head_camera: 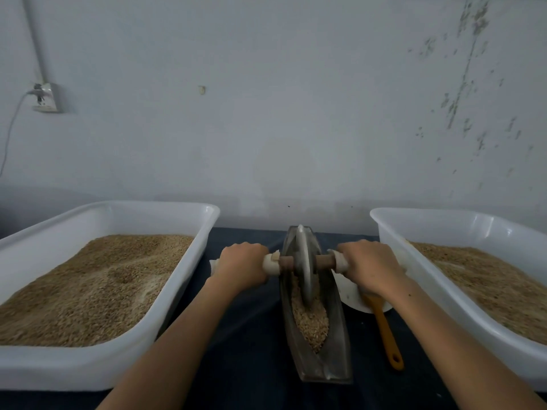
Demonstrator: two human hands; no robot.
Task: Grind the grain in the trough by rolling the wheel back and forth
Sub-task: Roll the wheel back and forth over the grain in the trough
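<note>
1. The grinding wheel (305,261), a thin metal disc on a wooden axle (324,261), stood on edge in the boat-shaped metal trough (331,350) at the middle of the dark counter (254,335), toward the trough's far, 12 o'clock end.
2. It looked heavy and rigid; I judged its weight would do the crushing, while the narrow rim could tip sideways unless both ends were held level.
3. The sensible hold was the pale-wrapped axle ends, and both were taken: the left hand (242,263) was curled tight round the 9 o'clock end, the right hand (371,266) round the 3 o'clock end.
4. The trough held grain (310,318), heaped mostly toward 6 o'clock of the wheel; it seemed still coarse, though the blur left that uncertain.
5. A white plastic tub (103,371) at 9 o'clock was filled deep with tan grain.
6. A second white tub (393,232) at 3 o'clock held a similar load.
7. Just right of the trough sat a white bowl (349,294) with an orange-handled scoop (386,332) lying against it; the bowl's contents were hidden by the right wrist.
</note>
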